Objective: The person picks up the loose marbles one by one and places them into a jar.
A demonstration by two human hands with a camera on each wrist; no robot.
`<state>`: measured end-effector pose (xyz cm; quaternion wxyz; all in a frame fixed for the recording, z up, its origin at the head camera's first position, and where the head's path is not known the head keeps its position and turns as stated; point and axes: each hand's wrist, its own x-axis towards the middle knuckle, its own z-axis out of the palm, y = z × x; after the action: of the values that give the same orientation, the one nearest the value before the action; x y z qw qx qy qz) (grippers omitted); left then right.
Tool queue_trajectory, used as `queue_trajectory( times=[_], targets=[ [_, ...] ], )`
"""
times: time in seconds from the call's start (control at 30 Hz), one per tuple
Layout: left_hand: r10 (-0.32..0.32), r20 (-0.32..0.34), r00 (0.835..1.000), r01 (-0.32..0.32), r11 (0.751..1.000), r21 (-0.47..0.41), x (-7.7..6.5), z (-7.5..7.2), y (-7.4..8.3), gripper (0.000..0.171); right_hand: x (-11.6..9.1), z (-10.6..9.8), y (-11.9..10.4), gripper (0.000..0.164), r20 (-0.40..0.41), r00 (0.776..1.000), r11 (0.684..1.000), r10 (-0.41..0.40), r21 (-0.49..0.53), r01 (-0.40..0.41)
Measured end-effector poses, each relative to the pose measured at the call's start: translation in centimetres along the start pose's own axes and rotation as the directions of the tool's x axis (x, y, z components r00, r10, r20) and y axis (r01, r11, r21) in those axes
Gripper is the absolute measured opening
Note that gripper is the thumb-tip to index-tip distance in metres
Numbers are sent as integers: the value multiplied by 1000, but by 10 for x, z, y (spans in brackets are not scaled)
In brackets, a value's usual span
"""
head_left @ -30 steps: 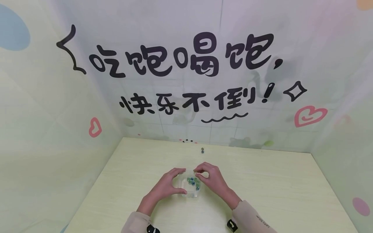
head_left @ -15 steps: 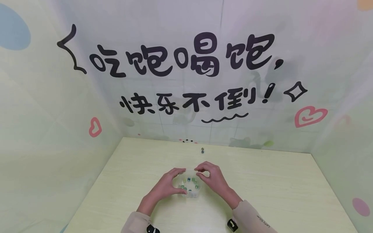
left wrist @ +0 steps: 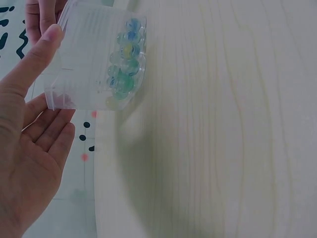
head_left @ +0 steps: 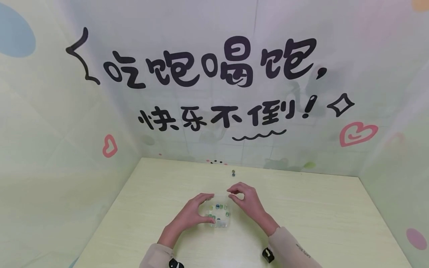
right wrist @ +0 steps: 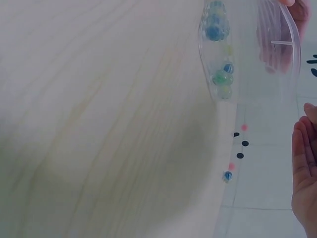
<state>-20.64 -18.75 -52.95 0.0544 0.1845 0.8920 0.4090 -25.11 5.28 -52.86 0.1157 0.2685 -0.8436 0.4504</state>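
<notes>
A clear plastic box (head_left: 221,224) stands on the table with several green and blue glass marbles (left wrist: 125,82) along its bottom. My left hand (head_left: 189,213) grips the box from the left, thumb on the near side and fingers at the far side. Just off the far right corner of the rim is my right hand (head_left: 250,204), its thumb and fingertips a little apart with nothing between them. The right wrist view shows that hand (right wrist: 306,168) beside the box, partly cut off by the frame edge.
Farther back on the pale wooden table (head_left: 301,208) lie two small marbles (head_left: 233,173), one behind the other. A printed backdrop (head_left: 207,149) rises at the table's back edge and along both sides.
A small pale thing pinched in my right fingers is gone from them. The marbles in the box have shifted about. My right hand has moved slightly back and right; my left stays put.
</notes>
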Motion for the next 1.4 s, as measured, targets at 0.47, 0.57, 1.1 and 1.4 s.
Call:
queue_trajectory(
  times=[0.47, 0.57, 1.1, 1.4],
  targets=[
    [-23, -2, 1000, 23, 1000, -17, 1, 0, 0, 84, 16, 2, 20, 20, -97, 994, 999, 54, -1, -54],
    [-18, -5, 1000, 18, 1000, -19, 1, -1, 0, 84, 21, 3, 25, 20, -123, 992, 999, 38, -27, -42],
    [-32, 3, 999, 32, 999, -11, 1, -1, 0, 83, 43, 10, 43, 25, -132, 971, 980, 199, 29, -197],
    [-21, 4, 1000, 21, 1000, -5, 1, -1, 0, 84, 49, 17, 55, 25, -142, 951, 962, 274, 40, -271]
  ],
)
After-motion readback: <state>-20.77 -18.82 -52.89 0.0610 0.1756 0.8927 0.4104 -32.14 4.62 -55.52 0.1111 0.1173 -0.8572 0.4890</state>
